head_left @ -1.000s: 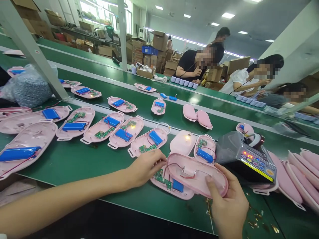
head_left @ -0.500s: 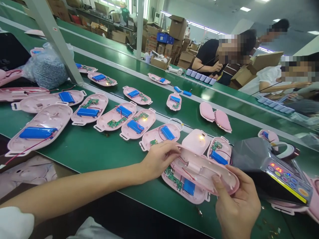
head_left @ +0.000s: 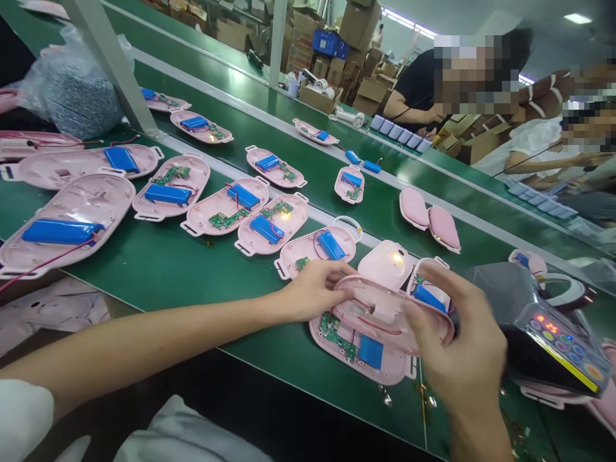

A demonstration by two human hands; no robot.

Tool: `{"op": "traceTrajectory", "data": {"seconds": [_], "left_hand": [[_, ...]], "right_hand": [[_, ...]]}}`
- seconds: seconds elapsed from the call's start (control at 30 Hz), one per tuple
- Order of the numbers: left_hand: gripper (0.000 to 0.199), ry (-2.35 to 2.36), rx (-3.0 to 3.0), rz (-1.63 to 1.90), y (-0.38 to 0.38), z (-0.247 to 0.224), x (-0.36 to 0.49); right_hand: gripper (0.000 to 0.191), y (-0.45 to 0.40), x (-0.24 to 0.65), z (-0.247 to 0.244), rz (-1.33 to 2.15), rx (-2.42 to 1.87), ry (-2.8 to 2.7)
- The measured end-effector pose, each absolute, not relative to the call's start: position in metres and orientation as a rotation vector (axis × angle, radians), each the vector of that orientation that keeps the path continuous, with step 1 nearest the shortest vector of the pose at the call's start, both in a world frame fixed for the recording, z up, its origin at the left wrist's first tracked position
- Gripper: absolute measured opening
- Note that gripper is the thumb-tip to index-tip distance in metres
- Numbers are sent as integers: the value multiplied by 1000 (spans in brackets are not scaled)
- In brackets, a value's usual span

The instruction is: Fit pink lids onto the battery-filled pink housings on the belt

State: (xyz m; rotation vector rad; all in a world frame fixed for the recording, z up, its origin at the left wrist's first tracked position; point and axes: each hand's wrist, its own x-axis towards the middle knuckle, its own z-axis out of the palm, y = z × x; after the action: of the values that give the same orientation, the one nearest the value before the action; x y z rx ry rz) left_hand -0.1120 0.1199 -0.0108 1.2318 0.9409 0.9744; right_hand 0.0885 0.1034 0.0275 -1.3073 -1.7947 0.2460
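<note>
We have the pink cover [head_left: 378,296] between our two hands, above the table [head_left: 206,276] and partly over an open pink shell [head_left: 394,371]. The cover is long and rounded at its ends, pale and glossy, with its hollow inner side towards us. A raised block stands near its middle, and a thin red wire [head_left: 385,330] runs along the inside below it. Its right part is blurred.

Our left hand [head_left: 315,292] has its fingers closed on the cover's left end, thumb on the near side. Our right hand [head_left: 469,346] is curved around the right end, its thumb and fingers spread well apart; it is too blurred for us to tell how firmly they touch it.

The open shell beneath lies hollow side up, with a green circuit board [head_left: 337,337] at its left and a blue battery [head_left: 370,353] at its right; screw posts show along its rim. Just behind the cover sits a smooth pink casing [head_left: 382,264] with a glowing yellow spot. To our left runs a row of similar open shells [head_left: 224,208], and beside our right hand stands a dark machine [head_left: 543,333] with red digits.
</note>
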Motion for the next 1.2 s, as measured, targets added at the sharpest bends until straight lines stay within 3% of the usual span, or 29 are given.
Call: {"op": "traceTrajectory", "data": {"seconds": [0.07,0.17,0.47,0.6,0.77,0.97,1.2], "left_hand": [[18,923,1255,1006,119,-10,-111],[19,942,1235,1023,119,-9,-109],[15,1145,1534,899,116,0,-110],[15,1007,1270,904,118,-6,-109],[26,1024,1093,907,120,-5,-105],[16,976,1227,896,119,-2,-108],[19,987,1298,909,119,-5,-108]], "right_hand": [[32,117,77,37,196,-1361,-2110],[18,134,66,37,453,-1444,-2303],[23,138,71,28,747,-1328,-2102],[28,135,73,32,663,-1315,-2133],[20,132,87,36,726,-1484,-2283],[20,128,90,37,597,-1382,-2167],[8,131,74,31,430,-1423,-2209]]}}
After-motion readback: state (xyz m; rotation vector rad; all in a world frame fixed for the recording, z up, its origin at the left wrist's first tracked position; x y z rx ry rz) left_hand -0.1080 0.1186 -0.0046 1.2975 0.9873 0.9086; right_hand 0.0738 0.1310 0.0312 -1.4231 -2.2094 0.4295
